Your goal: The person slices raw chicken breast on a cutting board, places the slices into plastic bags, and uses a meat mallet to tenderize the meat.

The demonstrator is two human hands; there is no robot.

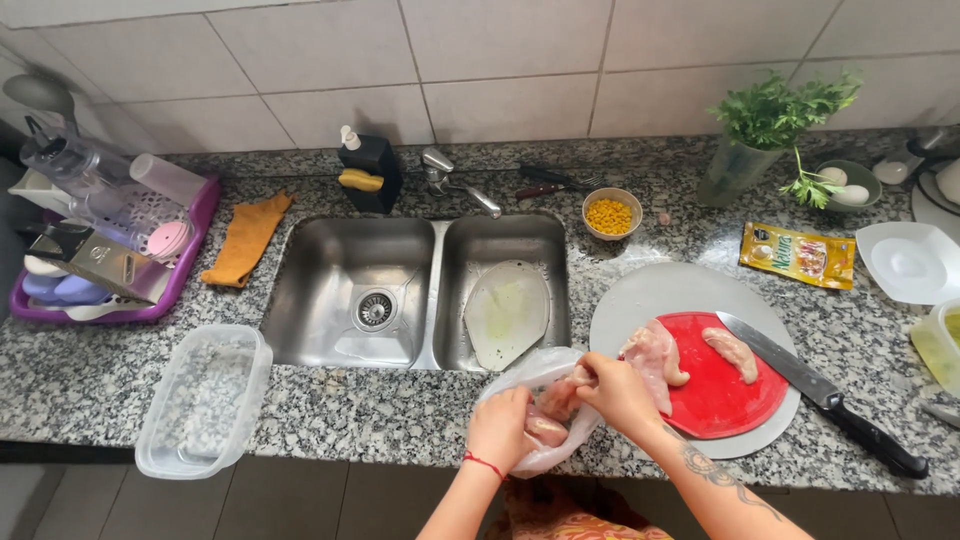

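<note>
On the speckled counter point(380, 410), low in the middle, the left hand point(497, 428) grips a plastic bag point(540, 375) from below. The right hand point(615, 390) pinches raw chicken point(562, 397) at its mouth.

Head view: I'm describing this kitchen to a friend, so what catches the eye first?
The two hands at the counter's front edge: the left hand grips a clear plastic bag of raw chicken while the right hand reaches into it. Right of them, a red cutting board carries two chicken pieces, with a large black-handled knife lying alongside.
</note>
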